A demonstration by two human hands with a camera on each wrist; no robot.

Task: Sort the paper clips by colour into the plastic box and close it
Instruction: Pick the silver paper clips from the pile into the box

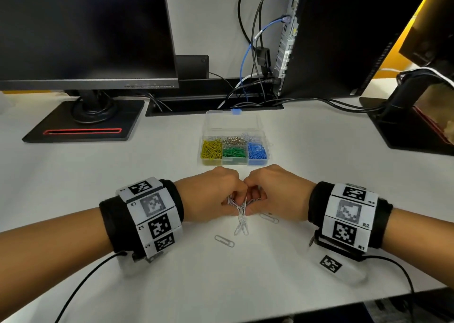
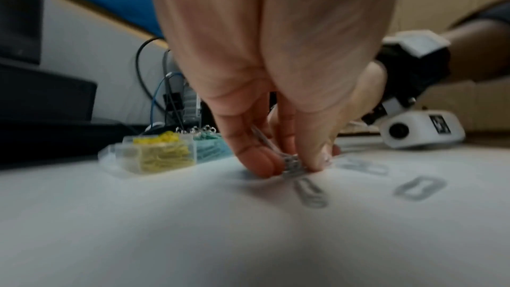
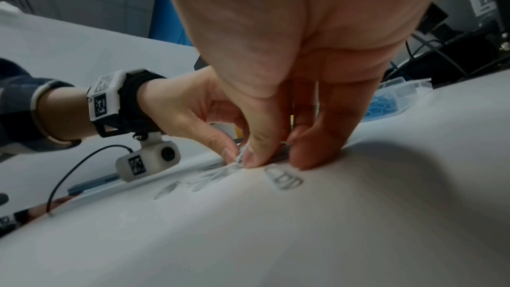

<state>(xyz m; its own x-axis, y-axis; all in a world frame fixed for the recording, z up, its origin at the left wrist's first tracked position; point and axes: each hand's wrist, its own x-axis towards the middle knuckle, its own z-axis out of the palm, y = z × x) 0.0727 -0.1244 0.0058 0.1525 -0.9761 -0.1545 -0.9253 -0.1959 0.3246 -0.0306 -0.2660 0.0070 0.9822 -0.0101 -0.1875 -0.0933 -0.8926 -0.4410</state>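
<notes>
Both hands, L (image 1: 211,195) & R (image 1: 277,193), fingers pinched on white paper clips (image 1: 239,208) at tabletop (image 1: 245,273) 6 o'clock of open plastic box (image 1: 234,148). Sweep strays together w/ bundle, lift once.

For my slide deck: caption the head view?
Both hands gather white paper clips before the open plastic box of colour-sorted clips.

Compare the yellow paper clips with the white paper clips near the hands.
The yellow paper clips lie sorted in the plastic box, front left compartment; the white paper clips are outside it on the table. The yellow ones lie untouched; the left hand and right hand pinch the white bunch. Same shape.
</notes>
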